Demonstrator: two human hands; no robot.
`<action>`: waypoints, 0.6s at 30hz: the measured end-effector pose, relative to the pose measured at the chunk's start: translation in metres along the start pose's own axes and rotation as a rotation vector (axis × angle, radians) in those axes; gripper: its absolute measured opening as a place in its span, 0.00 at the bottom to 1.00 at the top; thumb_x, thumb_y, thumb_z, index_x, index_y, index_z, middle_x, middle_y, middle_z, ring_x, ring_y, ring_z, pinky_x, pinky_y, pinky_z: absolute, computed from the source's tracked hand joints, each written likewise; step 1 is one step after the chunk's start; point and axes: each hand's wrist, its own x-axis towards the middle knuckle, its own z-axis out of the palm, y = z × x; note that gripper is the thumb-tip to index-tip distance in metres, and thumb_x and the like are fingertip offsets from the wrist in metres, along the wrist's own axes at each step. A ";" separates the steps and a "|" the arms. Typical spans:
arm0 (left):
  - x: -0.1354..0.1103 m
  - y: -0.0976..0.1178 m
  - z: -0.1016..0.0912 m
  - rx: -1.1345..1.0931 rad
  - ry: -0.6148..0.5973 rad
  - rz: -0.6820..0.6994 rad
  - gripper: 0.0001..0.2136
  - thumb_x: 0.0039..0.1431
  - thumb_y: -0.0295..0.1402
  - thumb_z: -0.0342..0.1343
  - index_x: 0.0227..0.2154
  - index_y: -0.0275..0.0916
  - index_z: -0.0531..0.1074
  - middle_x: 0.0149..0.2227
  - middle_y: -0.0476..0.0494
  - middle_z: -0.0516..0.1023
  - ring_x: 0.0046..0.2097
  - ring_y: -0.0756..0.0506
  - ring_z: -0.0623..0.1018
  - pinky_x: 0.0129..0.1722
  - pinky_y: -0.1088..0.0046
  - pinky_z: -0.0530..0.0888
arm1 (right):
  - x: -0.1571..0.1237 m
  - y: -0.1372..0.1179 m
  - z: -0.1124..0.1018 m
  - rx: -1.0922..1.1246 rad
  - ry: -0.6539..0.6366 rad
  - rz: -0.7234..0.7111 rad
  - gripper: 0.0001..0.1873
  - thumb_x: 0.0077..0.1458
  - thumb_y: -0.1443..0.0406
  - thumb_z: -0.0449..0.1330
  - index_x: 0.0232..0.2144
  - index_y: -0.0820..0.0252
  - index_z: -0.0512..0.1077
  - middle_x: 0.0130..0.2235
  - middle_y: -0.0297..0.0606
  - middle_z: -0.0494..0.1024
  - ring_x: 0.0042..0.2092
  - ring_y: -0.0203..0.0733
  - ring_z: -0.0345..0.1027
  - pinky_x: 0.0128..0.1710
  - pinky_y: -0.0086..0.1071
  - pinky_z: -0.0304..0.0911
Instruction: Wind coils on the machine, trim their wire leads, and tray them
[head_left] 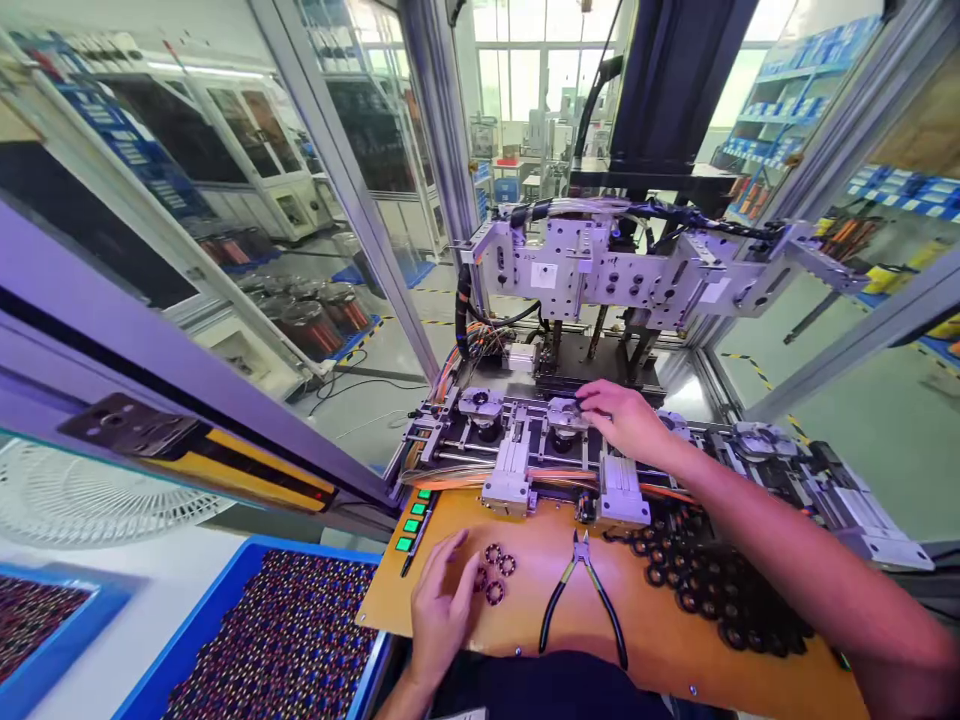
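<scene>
My right hand reaches out to a metal fixture on the machine. Its fingertips are pinched together over the fixture's right side, and a small dark bit shows at them that I cannot make out. My left hand rests low over the orange work board, thumb and fingers apart, nothing in its grip. Beside its thumb lie several small ring-shaped parts with dark and coppery segments; one is partly covered by the hand. A similar fixture to the left holds a dark ring.
Cutting pliers lie with handles spread toward me. Black rings are heaped at the right, under my forearm. Green buttons line the board's left edge. A blue tray full of ring parts stands left. The machine head hangs above.
</scene>
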 end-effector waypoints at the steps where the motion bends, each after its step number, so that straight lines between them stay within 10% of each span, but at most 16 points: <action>1: -0.003 -0.009 0.002 0.011 0.013 -0.018 0.15 0.60 0.41 0.57 0.45 0.37 0.76 0.43 0.35 0.82 0.44 0.37 0.82 0.46 0.57 0.80 | 0.007 0.010 0.004 -0.030 -0.034 -0.015 0.07 0.61 0.70 0.58 0.33 0.64 0.76 0.46 0.45 0.77 0.45 0.44 0.73 0.48 0.41 0.70; 18: -0.018 -0.036 0.009 0.032 -0.058 -0.119 0.16 0.61 0.41 0.55 0.48 0.37 0.73 0.48 0.35 0.81 0.50 0.38 0.80 0.53 0.54 0.76 | 0.028 0.017 0.019 -0.421 -0.373 -0.015 0.06 0.63 0.66 0.60 0.36 0.65 0.73 0.45 0.40 0.75 0.48 0.43 0.70 0.49 0.42 0.68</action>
